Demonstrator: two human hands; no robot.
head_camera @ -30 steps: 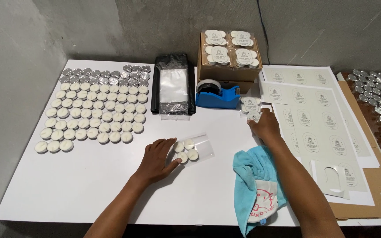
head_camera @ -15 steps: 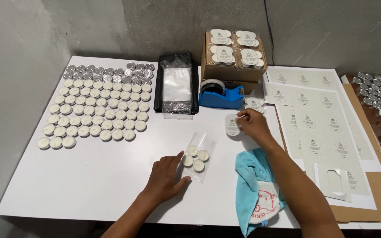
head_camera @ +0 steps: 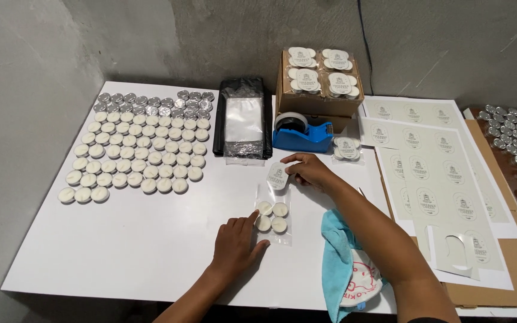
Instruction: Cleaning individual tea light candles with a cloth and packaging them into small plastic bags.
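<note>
A clear plastic bag (head_camera: pixel 273 210) holding several white tealight candles lies on the white table (head_camera: pixel 139 239). My left hand (head_camera: pixel 237 242) rests flat beside the bag, fingertips touching its left edge. My right hand (head_camera: pixel 310 170) pinches a pale printed sticker (head_camera: pixel 277 176) and holds it just above the bag's upper end.
Rows of white tealights (head_camera: pixel 133 158) and silver cups (head_camera: pixel 151 103) fill the left side. A black bag pack (head_camera: pixel 243 124), blue tape dispenser (head_camera: pixel 301 133), cardboard box of packed candles (head_camera: pixel 319 84), one finished pack (head_camera: pixel 347 148), sticker sheets (head_camera: pixel 432 173) and a blue cloth (head_camera: pixel 345 263) surround me.
My right hand picked a sticker from the right and carried it left to the bag's top. The bag turned upright under my left hand.
</note>
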